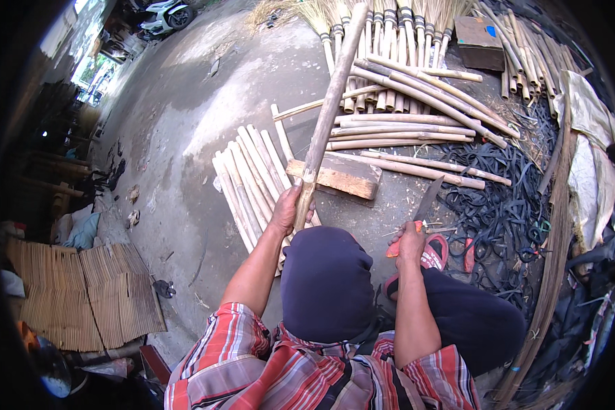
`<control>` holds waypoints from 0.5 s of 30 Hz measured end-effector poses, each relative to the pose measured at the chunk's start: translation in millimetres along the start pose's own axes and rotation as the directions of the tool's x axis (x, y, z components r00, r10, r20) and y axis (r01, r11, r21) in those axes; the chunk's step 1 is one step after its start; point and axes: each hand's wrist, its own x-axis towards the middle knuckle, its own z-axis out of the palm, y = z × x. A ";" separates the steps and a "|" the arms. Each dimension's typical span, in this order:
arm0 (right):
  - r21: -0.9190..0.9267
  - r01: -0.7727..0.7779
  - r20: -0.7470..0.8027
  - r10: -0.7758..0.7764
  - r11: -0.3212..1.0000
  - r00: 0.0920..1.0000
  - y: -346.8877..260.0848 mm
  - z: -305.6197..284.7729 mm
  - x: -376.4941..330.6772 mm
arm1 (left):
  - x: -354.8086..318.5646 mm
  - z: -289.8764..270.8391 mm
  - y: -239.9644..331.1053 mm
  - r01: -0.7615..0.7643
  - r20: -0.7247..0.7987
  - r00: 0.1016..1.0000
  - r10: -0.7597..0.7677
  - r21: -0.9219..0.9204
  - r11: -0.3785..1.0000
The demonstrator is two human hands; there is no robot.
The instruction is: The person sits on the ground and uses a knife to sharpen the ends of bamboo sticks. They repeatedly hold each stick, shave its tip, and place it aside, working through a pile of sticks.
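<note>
I wear a red, white and grey plaid shirt (314,372), its short sleeves (242,329) ending well behind my left hand (288,210) and right hand (408,243), with navy trousers (470,313) and, just beside the right, a red sandal (431,258) with pale markings.

This place looks like a simple workshop for brooms, on a rough concrete floor (212,123). At the upper middle of the frame there is a row of brooms (406,20) with pale bristles and dark bands. Below them many loose poles (417,130) lie in piles, and near the centre one more row of poles (253,178) is laid out. A knife (428,199) and a wooden block (338,179) are also tools of such a place. A heap of black strips (485,205) covers the floor at the right
</note>
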 end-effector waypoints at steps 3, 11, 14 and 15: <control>-0.023 0.022 -0.018 -0.023 0.999 1.000 -1.1 -2.5 -1.5 | -17.4 -14.6 -29.8 -0.073 -0.239 0.967 0.085 0.059 0.996; 0.018 -0.007 -0.010 0.008 1.000 1.000 0.5 -6.2 1.5 | -32.5 -72.2 -101.5 0.215 -0.679 0.710 0.187 0.462 0.861; 0.024 -0.025 -0.024 0.025 0.999 0.999 -0.5 -5.9 2.3 | -20.7 -92.8 -131.7 0.330 -0.754 0.622 0.210 0.496 0.803; 0.029 -0.027 -0.021 0.027 0.999 0.999 -0.8 -5.6 2.3 | -17.7 -97.7 -139.3 0.343 -0.733 0.638 0.235 0.544 0.766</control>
